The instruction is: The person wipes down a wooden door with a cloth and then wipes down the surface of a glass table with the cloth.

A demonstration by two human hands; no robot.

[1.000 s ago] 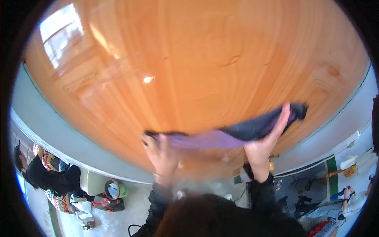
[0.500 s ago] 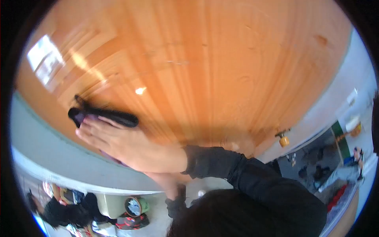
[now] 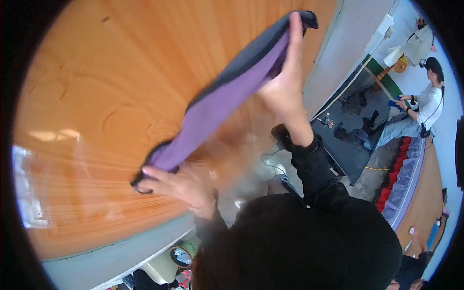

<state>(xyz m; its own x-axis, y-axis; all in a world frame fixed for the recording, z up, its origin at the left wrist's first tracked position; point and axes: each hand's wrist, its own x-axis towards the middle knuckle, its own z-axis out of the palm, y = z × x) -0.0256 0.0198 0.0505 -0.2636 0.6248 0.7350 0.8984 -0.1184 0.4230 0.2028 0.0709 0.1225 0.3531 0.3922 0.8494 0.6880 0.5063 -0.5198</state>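
"What do the hands have between them?"

"A cloth (image 3: 217,106), purple with a dark edge, running slantwise from the left of centre up to the top right of centre."

"Who has which end?"

"The right hand (image 3: 285,94) grasps the upper end, with one finger laid straight across it. The left hand (image 3: 186,186) is clasped on the lower end, its fingers bent over the cloth."

"Is it touching the wooden panel (image 3: 135,87)?"

"The cloth is in front of that orange wood, which fills the upper left of the frame, but I can't tell from here whether they touch."

"And over at the upper right?"

"Another person (image 3: 430,104) in a white top and black cap sits with something blue (image 3: 394,103) at the hands, beside a dark worktop (image 3: 350,162) strewn with black scraps."

"Anything low down?"

"A green bin (image 3: 192,248), just left of the bottom centre, with pale stuff in it."
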